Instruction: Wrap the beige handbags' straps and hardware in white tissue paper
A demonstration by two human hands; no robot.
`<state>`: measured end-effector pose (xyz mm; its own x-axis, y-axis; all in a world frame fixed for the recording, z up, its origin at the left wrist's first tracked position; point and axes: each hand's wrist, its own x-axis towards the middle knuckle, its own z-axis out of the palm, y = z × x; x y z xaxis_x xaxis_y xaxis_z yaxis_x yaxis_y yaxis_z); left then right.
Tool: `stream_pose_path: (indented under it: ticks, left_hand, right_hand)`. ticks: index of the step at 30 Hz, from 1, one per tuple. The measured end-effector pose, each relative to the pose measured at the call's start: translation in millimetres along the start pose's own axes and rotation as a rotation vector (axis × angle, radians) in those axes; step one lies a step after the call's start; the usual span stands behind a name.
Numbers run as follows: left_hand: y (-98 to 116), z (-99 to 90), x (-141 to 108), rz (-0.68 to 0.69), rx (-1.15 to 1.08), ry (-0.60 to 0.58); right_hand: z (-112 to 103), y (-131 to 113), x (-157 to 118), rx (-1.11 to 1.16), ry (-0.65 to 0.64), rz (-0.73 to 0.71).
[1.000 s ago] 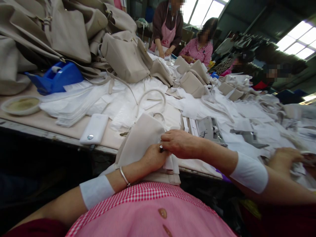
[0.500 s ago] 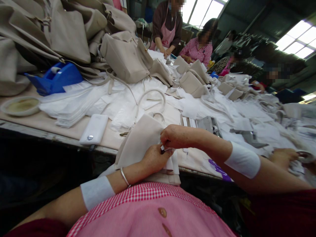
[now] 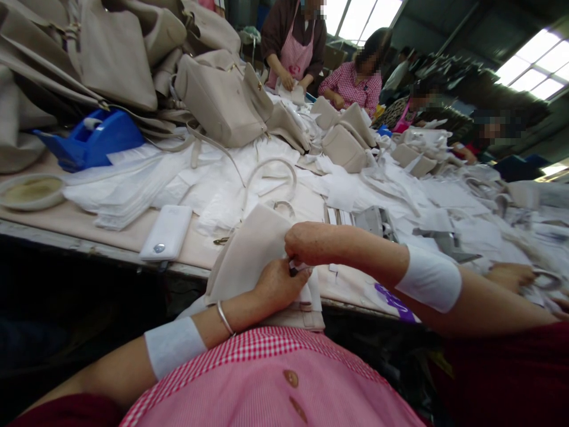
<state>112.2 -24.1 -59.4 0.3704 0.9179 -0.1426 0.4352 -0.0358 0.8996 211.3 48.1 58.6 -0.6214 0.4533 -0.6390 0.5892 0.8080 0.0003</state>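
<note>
A pale beige bag [image 3: 253,252] leans at the table's front edge against my body, its thin looped handle [image 3: 293,172] rising behind it. My left hand [image 3: 280,283] is closed at the bag's right side, pinching a small dark piece [image 3: 293,268] there. Bent over the same spot, my right hand [image 3: 304,243] has its fingers pressed together, touching the left fingertips. Whatever the right fingers hold is hidden behind them. White wraps cover both forearms.
White sheets [image 3: 128,190], a white power bank [image 3: 166,232], a blue tape dispenser [image 3: 91,139] and a round dish [image 3: 31,191] lie left. Beige bags [image 3: 217,98] pile up behind. A metal dispenser [image 3: 376,222] stands right. Co-workers sit and stand beyond; another person's hand [image 3: 511,277] is at right.
My right hand has shifted slightly left, still at the left fingertips. The standing co-worker's hands have moved apart over a pale piece. The view has shifted slightly.
</note>
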Motion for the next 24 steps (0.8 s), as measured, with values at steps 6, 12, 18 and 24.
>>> stream_pose_path:
  ticks: [6,12,18,24]
  left_hand:
    - [1.5,-0.2,2.2,-0.032,-0.005,-0.001]
    - [6.5,-5.2,6.3,-0.055,0.062,-0.029]
    - [12.6,-12.2,9.3,-0.034,0.004,-0.127]
    - [11.2,-9.9,6.8,0.060,-0.045,-0.109]
  right_hand:
    - [9.7,4.6,-7.2,-0.048,0.038,-0.059]
    - [34.1,0.3,-18.0,-0.060,0.251,-0.105]
    - [53.6,-3.8,-21.9,-0.170,0.415,-0.131]
    - [71.2,-2.1,-24.8,-0.226,0.581,-0.146]
